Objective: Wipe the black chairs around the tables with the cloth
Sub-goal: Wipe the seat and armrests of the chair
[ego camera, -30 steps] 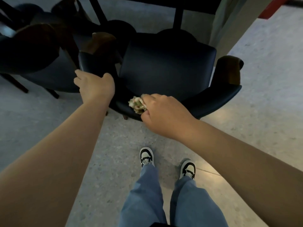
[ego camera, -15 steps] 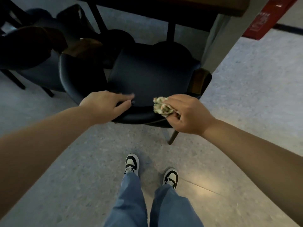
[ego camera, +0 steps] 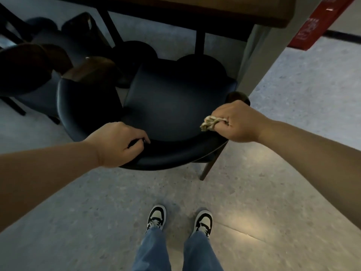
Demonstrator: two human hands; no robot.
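Observation:
A black padded chair (ego camera: 172,106) with a curved backrest stands in front of me, its seat facing the table. My left hand (ego camera: 119,143) grips the left part of the backrest rim, fingers curled over the top edge. My right hand (ego camera: 236,122) holds a crumpled pale cloth (ego camera: 212,123) and presses it on the right end of the rim, near the wooden armrest tip.
A dark table (ego camera: 214,14) on black legs overhangs the chair. More black chairs (ego camera: 29,75) crowd the left. A grey pillar (ego camera: 257,55) and a red sign (ego camera: 312,26) stand at the right. My two shoes (ego camera: 156,218) are on the speckled floor behind the chair.
My right hand slid the cloth to the right along the backrest rim, toward the armrest. My left hand shifted onto the rim's left part and curled over it. The view tilted up slightly.

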